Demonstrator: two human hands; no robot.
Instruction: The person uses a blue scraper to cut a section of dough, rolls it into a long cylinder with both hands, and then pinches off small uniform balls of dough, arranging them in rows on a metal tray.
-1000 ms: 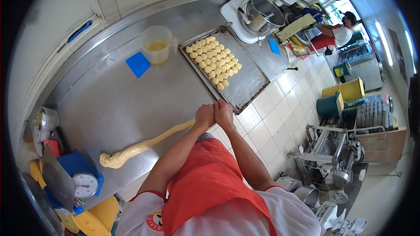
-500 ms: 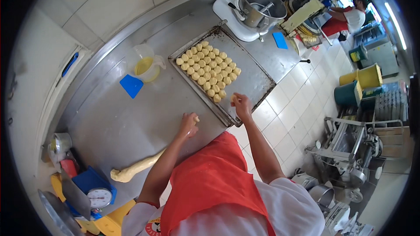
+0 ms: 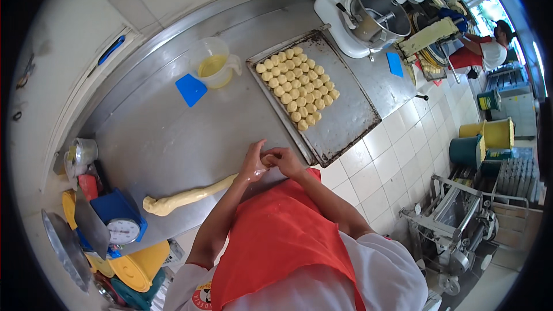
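Observation:
My left hand point(image 3: 253, 162) and my right hand point(image 3: 286, 162) meet at the near edge of the steel table, fingers closed around a small piece of pale yellow dough point(image 3: 268, 160). A long dough rope point(image 3: 190, 198) lies to the left, its right end running behind my left forearm. Whether that rope joins the piece in my fingers is hidden. Beyond my right hand, a worn baking tray point(image 3: 352, 116) bears close rows of small dough balls point(image 3: 296, 87) on its left part.
A jug of yellow liquid point(image 3: 214, 71) stands beside a blue scraper point(image 3: 190, 90). Behind the tray is a stand mixer point(image 3: 377, 20), with another blue scraper point(image 3: 394, 64) near it. A dial scale point(image 3: 123, 231) sits at the left end. One co-worker point(image 3: 489, 49) stands far right.
My right hand has come back from over the tray to meet my left hand at the table edge. The whole view has shifted, moving the tray up and right in the picture.

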